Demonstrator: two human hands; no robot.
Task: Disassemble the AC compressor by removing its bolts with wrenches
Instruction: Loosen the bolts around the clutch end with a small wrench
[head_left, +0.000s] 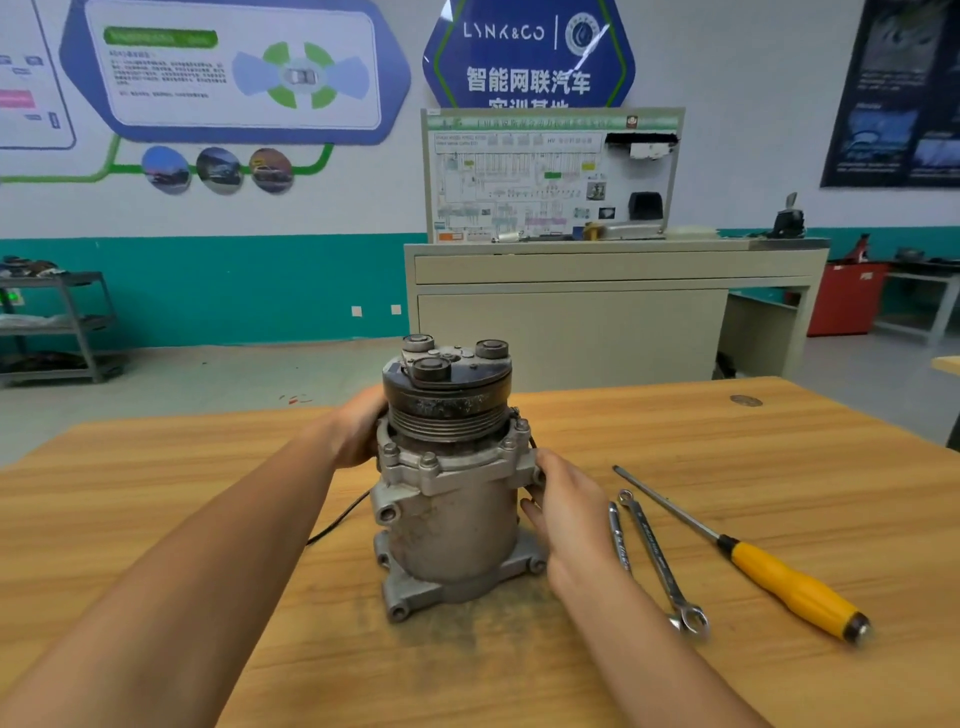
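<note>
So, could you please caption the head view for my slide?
Both hands hold an upright grey metal AC compressor on a wooden table; two steel wrenches and a yellow-handled screwdriver lie beside it.

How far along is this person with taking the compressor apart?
Barely begun. Done: nothing visible; the flange bolts sit in place and the compressor stands whole on the table. In hand: the left hand and right hand hold it upright. Left: both wrenches and the screwdriver lie untouched to its right, so every visible bolt remains.
</note>
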